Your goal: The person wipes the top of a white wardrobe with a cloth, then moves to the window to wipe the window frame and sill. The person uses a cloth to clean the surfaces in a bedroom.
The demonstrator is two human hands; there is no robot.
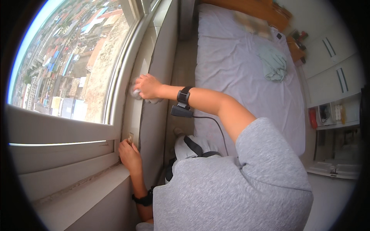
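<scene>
My right hand (pixel 149 86) reaches across to the windowsill (pixel 135 113) and presses down on a crumpled grey cloth (pixel 136 92). Its fingers are curled over the cloth, which bulges out on both sides of the palm. Nearer to me, my left hand (pixel 130 154) rests at the corner of the window frame (pixel 116 133), with its fingers bent. At its fingertips is a small tan piece (pixel 131 137), too small to name; the fingers appear closed on it.
The window (pixel 73 65) on the left looks out over rooftops far below. Right of the sill wall stands a bed (pixel 239 69) with a pale sheet and a crumpled light-green garment (pixel 272 61). A white cabinet (pixel 333 57) is at the far right. A cable (pixel 216 125) hangs from my right wrist device.
</scene>
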